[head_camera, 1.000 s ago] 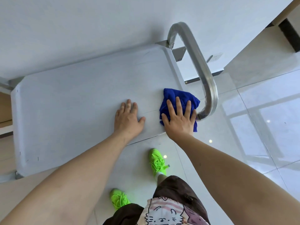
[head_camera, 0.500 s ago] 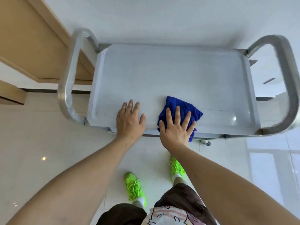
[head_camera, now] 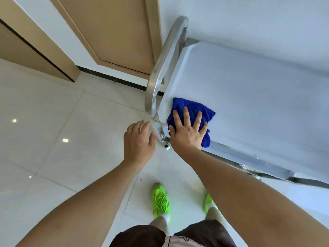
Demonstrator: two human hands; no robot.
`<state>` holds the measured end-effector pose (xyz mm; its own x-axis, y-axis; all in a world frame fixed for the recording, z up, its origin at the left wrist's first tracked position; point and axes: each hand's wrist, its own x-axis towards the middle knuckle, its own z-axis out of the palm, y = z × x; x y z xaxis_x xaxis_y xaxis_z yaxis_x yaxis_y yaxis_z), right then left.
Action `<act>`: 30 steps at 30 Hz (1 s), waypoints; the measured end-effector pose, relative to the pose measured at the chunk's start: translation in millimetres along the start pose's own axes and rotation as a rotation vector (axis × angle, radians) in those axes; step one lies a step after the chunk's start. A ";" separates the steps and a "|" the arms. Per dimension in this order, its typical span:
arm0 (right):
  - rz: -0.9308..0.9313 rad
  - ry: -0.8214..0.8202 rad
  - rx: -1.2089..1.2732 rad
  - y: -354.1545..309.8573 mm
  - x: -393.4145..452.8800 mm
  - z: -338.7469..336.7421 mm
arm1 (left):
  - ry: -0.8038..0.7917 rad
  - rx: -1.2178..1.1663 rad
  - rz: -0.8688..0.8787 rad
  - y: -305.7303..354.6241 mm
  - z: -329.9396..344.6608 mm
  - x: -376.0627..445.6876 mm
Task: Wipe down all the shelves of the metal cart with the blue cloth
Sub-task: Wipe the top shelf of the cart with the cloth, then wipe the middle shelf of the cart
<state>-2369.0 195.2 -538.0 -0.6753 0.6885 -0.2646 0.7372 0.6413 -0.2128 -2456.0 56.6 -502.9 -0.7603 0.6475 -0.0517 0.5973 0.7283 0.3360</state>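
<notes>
The metal cart's top shelf (head_camera: 249,104) fills the right half of the head view, with its curved left handle (head_camera: 160,68) rising beside it. The blue cloth (head_camera: 188,111) lies bunched at the shelf's near left corner. My right hand (head_camera: 188,132) presses flat on the cloth, fingers spread. My left hand (head_camera: 138,141) hovers off the cart over the floor, just left of the corner, fingers loosely curled and holding nothing. The lower shelves are hidden under the top one.
A tan door (head_camera: 114,32) and a white wall stand behind the cart. Glossy white floor tiles (head_camera: 53,131) spread to the left. My feet in green shoes (head_camera: 161,202) stand near the cart's front edge (head_camera: 249,161).
My right hand has slid the blue cloth left along the near edge to the shelf's left corner. My left hand has come off the shelf and now hangs beside the cart.
</notes>
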 end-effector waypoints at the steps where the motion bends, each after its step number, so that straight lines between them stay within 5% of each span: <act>1: -0.016 0.005 -0.013 -7.2 2.3 1.9 | 0.000 -0.003 -0.008 -6.7 2.2 -1.0; 8: -0.090 0.104 -0.111 -33.4 -6.2 3.4 | -0.045 -0.049 -0.083 -38.6 24.0 -16.5; 16: -0.319 0.243 0.056 -2.2 -60.0 25.8 | -0.033 -0.141 -0.123 -30.6 48.2 -40.8; 23: -0.243 0.168 0.073 61.6 -72.0 83.8 | 0.044 -0.120 -0.058 -17.6 110.4 -55.4; 30: -0.179 0.288 0.116 111.0 -37.6 138.0 | 0.021 -0.121 0.052 -5.0 194.5 -45.8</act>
<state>-2258.6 193.7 -681.4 -0.7605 0.6466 0.0594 0.5933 0.7291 -0.3413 -2374.6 67.0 -685.1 -0.7354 0.6775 -0.0121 0.6015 0.6610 0.4486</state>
